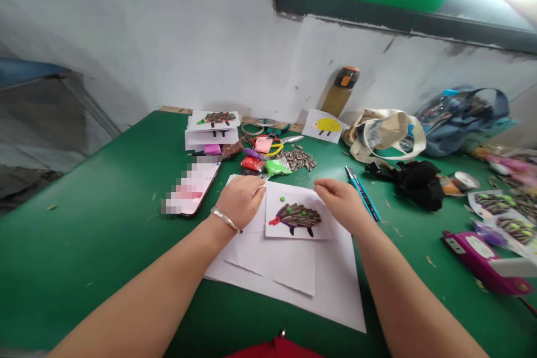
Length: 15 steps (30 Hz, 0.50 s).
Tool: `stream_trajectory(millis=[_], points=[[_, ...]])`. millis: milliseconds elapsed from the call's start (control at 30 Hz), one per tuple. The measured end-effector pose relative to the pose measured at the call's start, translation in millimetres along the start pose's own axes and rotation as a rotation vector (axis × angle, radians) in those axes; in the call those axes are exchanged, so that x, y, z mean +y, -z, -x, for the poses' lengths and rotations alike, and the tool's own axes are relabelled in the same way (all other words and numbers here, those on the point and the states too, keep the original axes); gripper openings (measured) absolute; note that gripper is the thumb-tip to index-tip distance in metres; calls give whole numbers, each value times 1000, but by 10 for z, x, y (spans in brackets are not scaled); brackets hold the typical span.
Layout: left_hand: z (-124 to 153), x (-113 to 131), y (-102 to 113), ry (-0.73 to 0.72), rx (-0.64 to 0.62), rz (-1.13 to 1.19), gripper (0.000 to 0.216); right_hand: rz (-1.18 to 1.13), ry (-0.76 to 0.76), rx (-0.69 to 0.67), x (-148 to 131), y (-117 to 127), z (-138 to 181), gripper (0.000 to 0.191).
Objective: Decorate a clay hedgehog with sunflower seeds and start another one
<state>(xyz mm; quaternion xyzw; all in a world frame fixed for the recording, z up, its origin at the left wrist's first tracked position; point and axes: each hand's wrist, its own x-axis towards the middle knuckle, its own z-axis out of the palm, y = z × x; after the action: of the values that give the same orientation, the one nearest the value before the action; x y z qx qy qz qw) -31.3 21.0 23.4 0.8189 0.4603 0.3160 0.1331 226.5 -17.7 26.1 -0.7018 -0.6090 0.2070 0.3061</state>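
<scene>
A small white card [277, 229] lies on larger white sheets of paper [289, 274]. On it is a hedgehog figure [298, 216] with a body of striped sunflower seeds, a red snout, dark legs and green dots. One more green dot [282, 199] sits above its back. My left hand [241, 201], with a silver bangle at the wrist, is closed beside the card's upper left edge. At the upper right edge is my right hand [342, 201], fingers curled together. Whatever either hand pinches is hidden or too small to make out.
Behind the card are red clay [252, 164], green clay [278, 166], loose sunflower seeds [300, 158] and scissors [277, 148]. A phone [197, 184] lies left. A blue utility knife [364, 196] lies right, near a purple glue gun [482, 263]. A bottle [340, 92] stands against the wall.
</scene>
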Motion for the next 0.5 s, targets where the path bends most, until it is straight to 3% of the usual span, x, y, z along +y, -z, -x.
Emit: stream_trajectory(millis=[133, 333, 500], points=[[46, 39, -61, 48, -113, -60, 28, 235, 47, -1, 173, 81, 106, 31], [51, 61, -111, 38, -220, -86, 32, 414, 146, -167, 103, -23, 68, 31], [47, 113, -96, 47, -267, -101, 32, 455, 144, -156, 101, -94, 54, 26]])
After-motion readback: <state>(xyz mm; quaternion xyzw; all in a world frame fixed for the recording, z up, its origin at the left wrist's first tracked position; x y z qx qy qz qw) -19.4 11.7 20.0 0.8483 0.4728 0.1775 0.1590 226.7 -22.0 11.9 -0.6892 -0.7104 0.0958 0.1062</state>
